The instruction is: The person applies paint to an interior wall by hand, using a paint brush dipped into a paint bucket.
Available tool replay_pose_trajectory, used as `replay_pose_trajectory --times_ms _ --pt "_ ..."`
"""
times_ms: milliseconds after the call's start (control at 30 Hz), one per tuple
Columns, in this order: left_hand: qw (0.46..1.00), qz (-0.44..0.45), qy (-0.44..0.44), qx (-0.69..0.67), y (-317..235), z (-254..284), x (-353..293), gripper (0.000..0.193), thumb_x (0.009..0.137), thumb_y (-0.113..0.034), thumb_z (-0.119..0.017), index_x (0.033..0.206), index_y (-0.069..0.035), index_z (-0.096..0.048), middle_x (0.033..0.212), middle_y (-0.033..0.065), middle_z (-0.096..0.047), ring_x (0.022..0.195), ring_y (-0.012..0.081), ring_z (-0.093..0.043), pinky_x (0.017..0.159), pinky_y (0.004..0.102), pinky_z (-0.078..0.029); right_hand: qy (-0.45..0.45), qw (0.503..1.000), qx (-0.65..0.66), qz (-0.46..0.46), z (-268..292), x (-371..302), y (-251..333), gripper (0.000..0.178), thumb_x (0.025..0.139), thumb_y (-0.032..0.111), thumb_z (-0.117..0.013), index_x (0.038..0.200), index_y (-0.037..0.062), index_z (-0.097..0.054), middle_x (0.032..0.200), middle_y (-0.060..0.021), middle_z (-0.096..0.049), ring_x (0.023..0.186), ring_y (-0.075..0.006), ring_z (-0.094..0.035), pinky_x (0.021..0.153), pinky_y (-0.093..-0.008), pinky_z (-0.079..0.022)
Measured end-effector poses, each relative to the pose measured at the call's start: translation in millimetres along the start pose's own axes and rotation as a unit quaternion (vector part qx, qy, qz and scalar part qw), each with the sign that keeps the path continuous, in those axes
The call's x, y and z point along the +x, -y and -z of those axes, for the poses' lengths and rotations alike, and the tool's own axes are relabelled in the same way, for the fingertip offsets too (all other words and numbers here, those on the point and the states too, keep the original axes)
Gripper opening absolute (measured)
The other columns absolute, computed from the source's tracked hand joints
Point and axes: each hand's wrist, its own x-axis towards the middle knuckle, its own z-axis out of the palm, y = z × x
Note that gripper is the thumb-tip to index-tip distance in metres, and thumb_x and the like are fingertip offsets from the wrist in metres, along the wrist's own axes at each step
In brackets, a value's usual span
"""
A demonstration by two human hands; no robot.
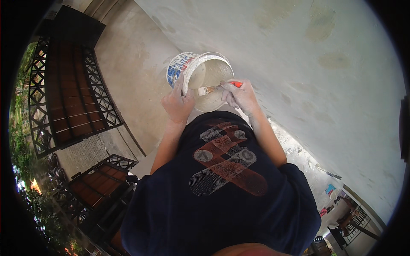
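A white plastic bucket (183, 64) with blue and red print is tilted, its opening turned toward me. Pale paint or plaster coats its rim and inner wall. My left hand (178, 104) is closed on the near left of the rim, with a finger along the outside. In my right hand (242, 96) is a paintbrush (205, 90) with a red-orange handle, its pale bristles inside the bucket's mouth. Whitish residue covers both hands. The bucket's bottom is partly out of sight, and how much it contains I cannot tell.
A pale wall (324, 89) with damp-looking patches rises close on my right. To the left are a smooth floor (128, 55) and a dark metal gate (72, 94) with brown panels, plants beyond it. Behind me on the right lie scattered items, including a blue packet (329, 190).
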Motion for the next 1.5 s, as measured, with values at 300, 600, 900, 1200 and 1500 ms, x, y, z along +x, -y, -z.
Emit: replay_pose_trajectory --times_ms 300,600,900,1200,1500 --pt "0.990 0.120 0.054 -0.053 4.1 4.2 9.2 0.049 0.078 -0.012 -0.067 0.127 -0.005 -0.067 0.054 0.0089 -0.053 0.044 0.0134 -0.049 0.048 0.0315 -0.040 -0.057 0.964 0.260 0.011 27.6 -26.7 -4.2 0.016 0.096 0.016 -0.062 0.095 0.0002 -0.062 0.065 -0.0141 -0.065 0.036 -0.0112 -0.049 0.030 -0.0226 -0.032" --pt "0.976 0.137 0.169 -0.018 16.9 0.6 19.9 0.051 0.077 -0.023 -0.069 0.127 -0.014 -0.067 0.068 0.0158 -0.065 0.062 0.0355 -0.065 0.063 0.0477 -0.051 -0.045 0.909 0.401 0.106 11.0 -49.9 -22.5 0.026 0.103 0.028 -0.055 0.104 0.0019 -0.058 0.081 -0.0174 -0.067 0.046 -0.0152 -0.058 0.034 -0.0225 -0.038" --pt "0.975 0.068 0.206 -0.043 36.7 -11.9 20.2 0.049 0.078 -0.023 -0.068 0.126 -0.012 -0.068 0.096 0.0193 -0.072 0.085 0.0388 -0.069 0.077 0.0473 -0.054 -0.130 0.874 0.253 0.395 -11.3 -101.3 36.1 0.037 0.102 0.027 -0.056 0.124 -0.0028 -0.056 0.100 -0.0272 -0.066 0.059 -0.0273 -0.067 0.040 -0.0250 -0.046" --pt "0.958 0.077 0.272 -0.047 35.2 -22.6 27.0 0.049 0.079 -0.024 -0.070 0.126 -0.010 -0.068 0.096 0.0199 -0.072 0.087 0.0398 -0.069 0.079 0.0482 -0.053 -0.250 0.789 -0.230 0.513 -15.5 -101.3 49.0 0.020 0.081 0.009 -0.077 0.100 0.0012 -0.074 0.105 -0.0178 -0.059 0.092 -0.0252 -0.065 0.076 -0.0343 -0.057" --pt "0.960 0.060 0.270 -0.039 33.9 -21.4 26.8 0.050 0.078 -0.025 -0.070 0.125 -0.011 -0.068 0.093 0.0204 -0.071 0.085 0.0399 -0.068 0.077 0.0489 -0.053 -0.366 0.707 -0.357 0.488 -16.4 -66.4 39.0 0.027 0.079 0.003 -0.075 0.106 0.0055 -0.071 0.106 -0.0152 -0.056 0.082 -0.0267 -0.064 0.068 -0.0342 -0.053"
